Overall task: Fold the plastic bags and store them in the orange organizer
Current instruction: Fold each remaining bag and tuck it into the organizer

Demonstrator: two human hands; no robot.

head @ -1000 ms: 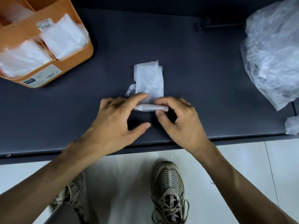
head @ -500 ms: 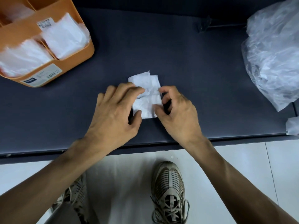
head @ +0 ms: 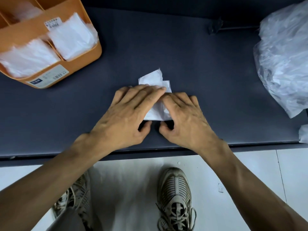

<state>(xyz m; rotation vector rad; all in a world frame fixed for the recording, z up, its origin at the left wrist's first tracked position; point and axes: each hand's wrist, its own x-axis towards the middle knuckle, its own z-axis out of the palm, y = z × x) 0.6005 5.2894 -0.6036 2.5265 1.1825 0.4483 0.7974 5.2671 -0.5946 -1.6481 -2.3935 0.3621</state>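
White, crinkled plastic bag (head: pixel 156 104) lies folded small on the dark table (head: pixel 191 64) under both hands, its far corner poking out beyond the fingertips. Left hand (head: pixel 128 115) and right hand (head: pixel 185 117) lie palm-down with fingers nearly straight, pressing the bag flat rather than clasping it (thumbs tucked near its close edge). Orange organizer (head: pixel 93 52) stands well off to the left of the hands, folded bags (head: pixel 71 37) already inside.

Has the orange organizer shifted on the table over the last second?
No. The orange organizer sits at the same spot at the table's far left corner; both hands are on the folded bag, well clear of it.
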